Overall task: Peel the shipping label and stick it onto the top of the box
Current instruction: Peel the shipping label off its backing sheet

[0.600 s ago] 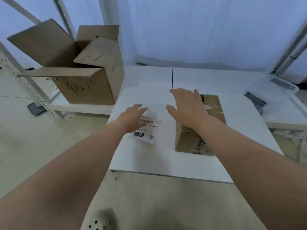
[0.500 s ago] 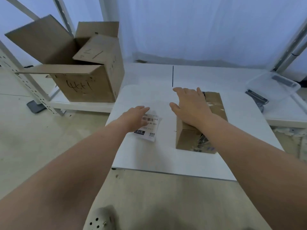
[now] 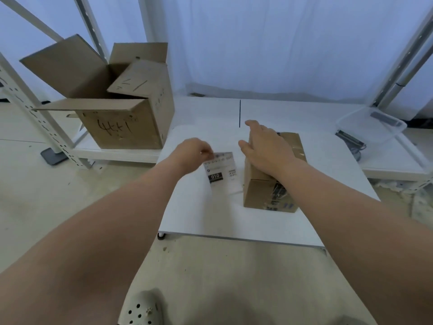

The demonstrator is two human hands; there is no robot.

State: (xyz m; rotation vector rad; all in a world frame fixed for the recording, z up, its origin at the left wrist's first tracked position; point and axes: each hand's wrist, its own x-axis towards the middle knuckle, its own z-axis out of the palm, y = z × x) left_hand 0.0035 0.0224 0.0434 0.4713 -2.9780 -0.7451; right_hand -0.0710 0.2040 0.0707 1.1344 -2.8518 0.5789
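Note:
A small taped cardboard box (image 3: 269,194) stands on the low white table (image 3: 234,221). My right hand (image 3: 264,146) lies flat on the box top with straight fingers. Just left of the box, a white shipping label (image 3: 221,173) with a barcode and a black "010" patch is lifted off the table. My left hand (image 3: 193,153) pinches its upper left corner, and the sheet hangs tilted below the fingers. The box's far end is hidden behind my right hand.
A large open cardboard box (image 3: 117,106) sits on a low shelf at the left, beside a white metal rack post (image 3: 35,113). A clear plastic tub (image 3: 370,125) and a dark tool lie at the right. My shoe (image 3: 140,310) shows at the bottom edge.
My left hand has closed on the label's corner and raised it from the table, where it lay flat before. My right hand stays on the box top.

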